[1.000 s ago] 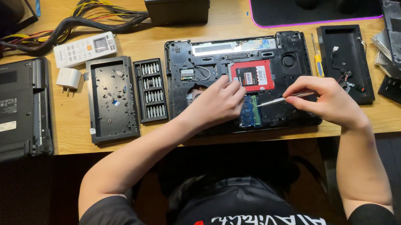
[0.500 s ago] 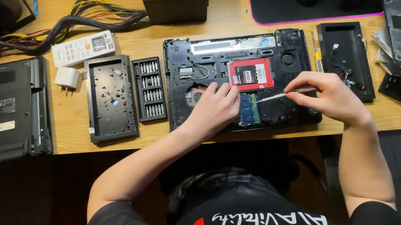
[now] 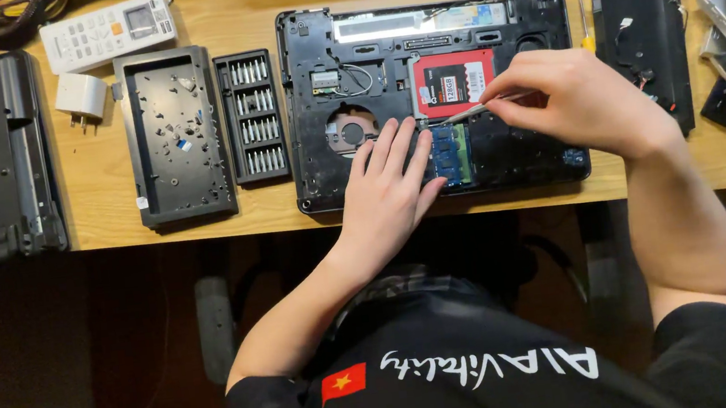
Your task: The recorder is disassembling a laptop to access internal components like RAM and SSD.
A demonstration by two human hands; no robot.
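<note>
Wood desk [image 3: 110, 219]: bit set [image 3: 252, 116] beside laptop [image 3: 384, 65]; left hand [image 3: 389, 196] flat, right-hand fingers [image 3: 519, 90] w/ screwdriver [image 3: 471, 110].

I see the wooden desk [image 3: 108, 206] evenly and warmly lit from above, with soft, short shadows. Below its edge everything falls dim, nearly black. The picture stays sharp in the middle; I notice slight softness and bending toward the corners.

I see the opened laptop [image 3: 503, 152] mid-bench [image 3: 98, 198], bit case [image 3: 251, 116] and tray [image 3: 175, 136] at its nine o'clock, remote [image 3: 108, 31] at ten.
</note>
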